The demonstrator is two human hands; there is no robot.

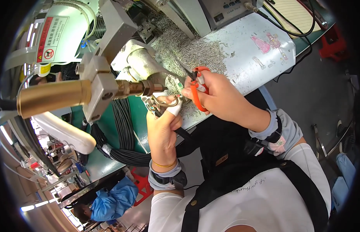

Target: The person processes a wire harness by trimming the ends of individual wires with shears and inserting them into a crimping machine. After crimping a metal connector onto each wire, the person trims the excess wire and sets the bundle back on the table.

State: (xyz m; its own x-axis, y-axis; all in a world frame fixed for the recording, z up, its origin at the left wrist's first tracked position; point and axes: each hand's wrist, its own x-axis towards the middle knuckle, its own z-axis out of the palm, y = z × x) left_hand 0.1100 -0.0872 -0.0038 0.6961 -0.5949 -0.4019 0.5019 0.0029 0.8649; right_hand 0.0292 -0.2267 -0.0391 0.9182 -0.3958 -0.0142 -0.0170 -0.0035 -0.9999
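Observation:
My right hand (216, 92) is closed around red-handled scissors (196, 96). Their dark, slender blades extend up and left over small metal pieces. Close beside it, my left hand (164, 125) is closed, with white wrapping on a finger. A black cable (182, 133) emerges from this grip, partly hidden by the fingers. Between the hands sits a small green and white part (179, 83); whether it joins the cable is unclear. A curved metal hook (170, 103) lies against my left fingertips, just below the machine's metal nozzle (151, 88).
A brass-coloured cylinder (54, 98) on a metal bracket juts in from the left. Many small silvery pieces (199, 52) cover the white work surface (246, 58). A coiled black cable bundle (124, 123) lies beside my left forearm. A person in blue (114, 199) sits at the lower left.

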